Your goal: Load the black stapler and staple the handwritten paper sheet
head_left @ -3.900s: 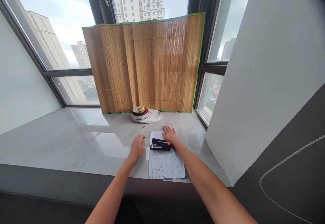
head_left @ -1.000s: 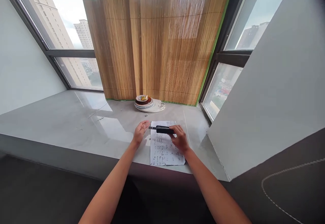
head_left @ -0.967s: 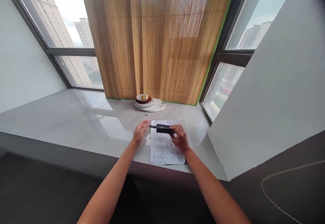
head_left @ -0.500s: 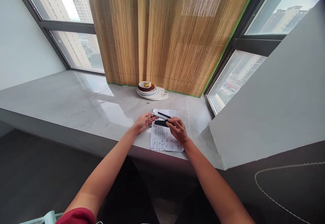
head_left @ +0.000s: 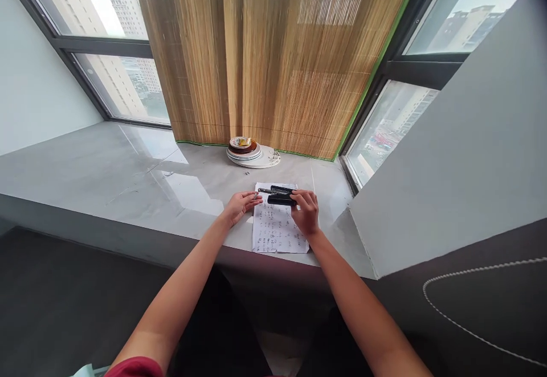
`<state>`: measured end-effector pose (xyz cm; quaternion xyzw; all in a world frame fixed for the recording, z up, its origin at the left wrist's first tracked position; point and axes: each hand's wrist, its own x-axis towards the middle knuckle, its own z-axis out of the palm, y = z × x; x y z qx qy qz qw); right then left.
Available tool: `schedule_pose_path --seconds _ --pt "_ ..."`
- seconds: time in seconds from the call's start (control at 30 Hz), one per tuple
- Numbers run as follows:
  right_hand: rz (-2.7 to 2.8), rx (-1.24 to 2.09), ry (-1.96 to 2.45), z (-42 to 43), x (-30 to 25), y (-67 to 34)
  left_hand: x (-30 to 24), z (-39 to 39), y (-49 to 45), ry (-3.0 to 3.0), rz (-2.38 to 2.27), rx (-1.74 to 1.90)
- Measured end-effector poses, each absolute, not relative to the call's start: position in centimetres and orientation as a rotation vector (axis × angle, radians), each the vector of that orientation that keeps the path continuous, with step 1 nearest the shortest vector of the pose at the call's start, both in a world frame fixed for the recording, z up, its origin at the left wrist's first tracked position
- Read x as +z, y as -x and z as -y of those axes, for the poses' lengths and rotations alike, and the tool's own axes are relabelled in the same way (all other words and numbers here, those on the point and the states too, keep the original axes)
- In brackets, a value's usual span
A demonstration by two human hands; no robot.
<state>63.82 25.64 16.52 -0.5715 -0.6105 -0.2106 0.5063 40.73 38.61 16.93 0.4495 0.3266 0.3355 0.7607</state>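
My right hand (head_left: 306, 210) grips a black stapler (head_left: 281, 199) by its right end, above the paper. The stapler is swung apart: its black cover and base are separated, and a metal rail shows between them, pointing left. My left hand (head_left: 240, 206) is just left of the rail's tip, with thumb and fingers pinched together. A small silvery strip (head_left: 256, 196) shows at its fingertips, too small to name surely. Under the stapler lies a white sheet of paper (head_left: 277, 232) with rows of handwriting, partly covered by my right hand.
The grey tiled sill (head_left: 205, 166) carries a stack of plates (head_left: 244, 152) at the back, against a bamboo blind (head_left: 265, 69). Tiny dark bits (head_left: 247, 173) lie before the plates. The sill's front edge runs below my forearms. A beaded cord (head_left: 448, 320) hangs at lower right.
My right hand has turned the stapler more level and raised it slightly. My left fingers, earlier at the rail's end, are now a little apart from it. The view has shifted slightly.
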Motion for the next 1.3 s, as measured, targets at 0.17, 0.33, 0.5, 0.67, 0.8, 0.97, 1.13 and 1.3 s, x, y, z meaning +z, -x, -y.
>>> schedule_pose_path --seconds 0.17,0.33,0.5,0.67,0.8,0.97,1.13,1.3 --pt "1.203 -0.017 1.645 -25.6 17.0 -63.9 17.7 -38.0 -40.6 -1.238 -0.665 0.738" --pt "1.216 0.185 1.739 -26.0 16.3 -64.6 18.5 -36.9 -40.5 -1.420 -0.532 0.667" --pt "1.398 -0.184 1.564 -25.8 16.8 -64.2 18.5 -36.7 -40.4 -1.469 -0.434 0.564" --pt "1.982 -0.441 1.173 -24.7 17.8 -61.4 18.2 -36.6 -40.4 -1.473 -0.338 0.486" --pt "2.213 -0.524 1.026 -24.7 16.9 -59.9 18.2 -36.2 -40.3 -1.493 -0.327 0.442" --pt "2.186 -0.585 1.036 -24.9 16.3 -60.0 18.8 -35.8 -40.2 -1.508 -0.339 0.444" --pt "2.155 -0.597 1.035 -24.7 16.7 -60.2 19.0 -35.9 -40.3 -1.512 -0.344 0.439" --pt "1.960 -0.636 1.123 -24.1 17.0 -61.0 18.5 -36.4 -40.5 -1.499 -0.371 0.556"
